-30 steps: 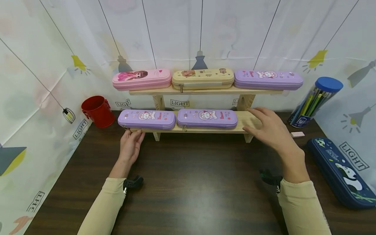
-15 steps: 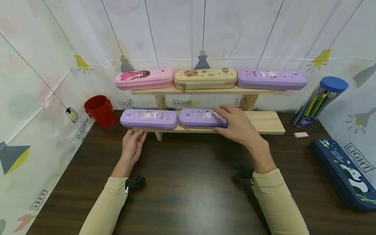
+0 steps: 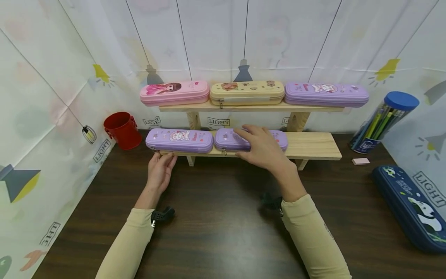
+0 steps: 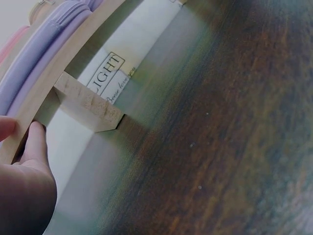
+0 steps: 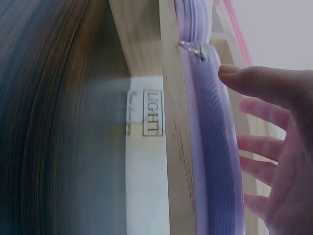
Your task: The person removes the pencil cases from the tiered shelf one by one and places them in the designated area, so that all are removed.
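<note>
My left hand [image 3: 159,172] pinches the front edge of the lower wooden shelf [image 3: 313,146] near its left end, with one finger tucked beneath the board in the left wrist view. Above that hand lies a purple zip pencil case [image 3: 179,140] with a cartoon print. My right hand [image 3: 263,150] spans over the middle of a second purple pencil case [image 3: 278,136], hiding much of its lid. Its thumb and fingers are spread close to the case [image 5: 215,132] in the right wrist view; firm contact cannot be made out. A zip pull [image 5: 195,50] hangs near the thumb.
The upper shelf [image 3: 251,108] bears pink [image 3: 174,93], cream [image 3: 247,93] and purple [image 3: 325,94] pencil cases. A red cup [image 3: 122,131] stands left. On the right are a blue-lidded pencil tub [image 3: 383,122], an eraser [image 3: 360,161] and a navy panda case [image 3: 411,209].
My right hand has moved left from the shelf's bare right end to over the middle of the second purple case. The left hand keeps its hold on the shelf edge.
</note>
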`<state>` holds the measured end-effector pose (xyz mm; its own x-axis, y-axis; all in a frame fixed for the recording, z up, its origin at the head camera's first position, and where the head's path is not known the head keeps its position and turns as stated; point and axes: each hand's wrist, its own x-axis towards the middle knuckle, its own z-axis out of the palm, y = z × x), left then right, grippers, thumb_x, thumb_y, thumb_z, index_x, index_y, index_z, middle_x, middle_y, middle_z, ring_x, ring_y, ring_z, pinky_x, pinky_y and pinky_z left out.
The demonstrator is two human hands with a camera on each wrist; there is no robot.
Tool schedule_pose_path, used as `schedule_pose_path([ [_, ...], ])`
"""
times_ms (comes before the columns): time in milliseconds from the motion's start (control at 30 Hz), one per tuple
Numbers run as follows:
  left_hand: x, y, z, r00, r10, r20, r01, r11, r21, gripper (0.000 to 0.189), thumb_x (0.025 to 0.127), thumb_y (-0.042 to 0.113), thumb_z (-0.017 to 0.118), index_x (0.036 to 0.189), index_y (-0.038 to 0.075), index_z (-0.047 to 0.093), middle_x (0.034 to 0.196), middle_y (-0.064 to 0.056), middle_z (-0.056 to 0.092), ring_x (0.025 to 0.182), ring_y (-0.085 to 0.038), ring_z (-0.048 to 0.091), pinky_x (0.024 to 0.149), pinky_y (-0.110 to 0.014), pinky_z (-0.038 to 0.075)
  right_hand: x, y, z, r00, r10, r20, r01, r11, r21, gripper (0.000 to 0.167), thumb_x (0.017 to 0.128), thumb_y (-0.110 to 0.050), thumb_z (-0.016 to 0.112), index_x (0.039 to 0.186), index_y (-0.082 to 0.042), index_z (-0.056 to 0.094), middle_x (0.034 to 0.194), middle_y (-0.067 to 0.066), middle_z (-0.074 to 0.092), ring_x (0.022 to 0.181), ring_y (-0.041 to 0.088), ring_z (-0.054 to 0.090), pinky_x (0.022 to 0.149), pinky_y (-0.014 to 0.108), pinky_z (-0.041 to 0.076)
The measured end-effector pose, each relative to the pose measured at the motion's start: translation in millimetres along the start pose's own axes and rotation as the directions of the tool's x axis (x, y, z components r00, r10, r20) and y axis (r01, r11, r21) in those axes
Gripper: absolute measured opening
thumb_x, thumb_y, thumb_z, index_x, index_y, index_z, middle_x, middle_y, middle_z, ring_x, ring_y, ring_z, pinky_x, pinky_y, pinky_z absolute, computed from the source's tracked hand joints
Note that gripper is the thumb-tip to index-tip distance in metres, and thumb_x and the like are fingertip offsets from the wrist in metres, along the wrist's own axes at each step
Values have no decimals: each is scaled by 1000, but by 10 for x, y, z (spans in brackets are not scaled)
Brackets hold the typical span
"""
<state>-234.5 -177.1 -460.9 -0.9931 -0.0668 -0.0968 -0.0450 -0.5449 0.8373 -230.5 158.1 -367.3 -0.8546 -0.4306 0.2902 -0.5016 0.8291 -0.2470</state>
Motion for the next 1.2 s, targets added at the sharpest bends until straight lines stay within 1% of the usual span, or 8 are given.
schedule_pose_path([
  [100, 9, -10, 10, 1000, 0, -2, 0, 1000, 8, 29, 102, -1, 47, 128, 10, 44, 136, -3, 53, 121, -9, 60, 108, -24, 48, 31, -25, 30, 1000, 1, 0, -1, 1000, 1, 68, 82, -40, 78, 143, -21, 54, 145, 15, 52, 138, 32, 45, 116, 57, 34],
  [333, 43, -23, 54, 1000, 11, 8, -11, 1000, 5, 32, 102, -2, 46, 133, 8, 42, 139, -5, 51, 124, -11, 58, 108, -25, 48, 95, -118, 68, 999, 41, 9, -41, 999, -27, 71, 83, -42, 77, 146, -25, 49, 151, 15, 46, 137, 39, 45, 119, 61, 30],
  [467, 53, -28, 72, 1000, 9, 9, -9, 1000, 2, 35, 102, -2, 46, 136, 7, 41, 139, -5, 51, 123, -11, 59, 108, -24, 48, 132, -175, 101, 998, 46, 30, -44, 998, -52, 68, 85, -40, 74, 146, -26, 48, 150, 15, 46, 140, 37, 43, 119, 62, 29],
  [533, 59, -29, 79, 1000, 8, 15, -8, 1000, -1, 36, 102, -2, 46, 136, 7, 41, 139, -5, 52, 122, -11, 60, 108, -25, 48, 135, -200, 106, 998, 51, 38, -49, 997, -55, 65, 86, -38, 73, 145, -25, 49, 149, 15, 47, 140, 36, 42, 119, 62, 29],
  [733, 62, -29, 69, 1000, 2, 3, -2, 1000, -15, 34, 102, -2, 48, 134, 7, 42, 138, -6, 53, 121, -11, 60, 107, -25, 49, 95, -257, 86, 997, 43, 59, -40, 998, -57, 59, 86, -30, 71, 142, -24, 54, 143, 13, 53, 136, 35, 43, 112, 62, 35],
  [867, 53, -28, 43, 1000, 0, 0, 0, 1000, -6, 37, 102, -2, 47, 137, 6, 41, 140, -6, 52, 122, -11, 60, 108, -25, 48, 63, -296, 59, 996, 30, 89, -25, 998, -60, 58, 85, -25, 69, 141, -24, 55, 142, 14, 54, 135, 34, 44, 111, 61, 35],
  [1067, 37, -16, 11, 1000, 11, 9, -11, 1000, 7, 37, 102, -2, 47, 138, 6, 40, 140, -6, 52, 124, -11, 59, 108, -25, 48, 18, -355, 31, 996, 13, 85, -8, 999, -49, 56, 82, -27, 73, 137, -23, 59, 134, 14, 58, 130, 35, 48, 109, 57, 37],
  [1200, 20, -8, -10, 1000, 6, 4, -6, 1000, 10, 37, 102, -2, 47, 137, 7, 39, 141, -6, 51, 125, -12, 58, 109, -25, 48, 5, -368, 46, 995, 19, 94, -17, 1000, -21, 59, 81, -28, 74, 138, -24, 57, 132, 15, 56, 123, 38, 53, 106, 58, 39],
])
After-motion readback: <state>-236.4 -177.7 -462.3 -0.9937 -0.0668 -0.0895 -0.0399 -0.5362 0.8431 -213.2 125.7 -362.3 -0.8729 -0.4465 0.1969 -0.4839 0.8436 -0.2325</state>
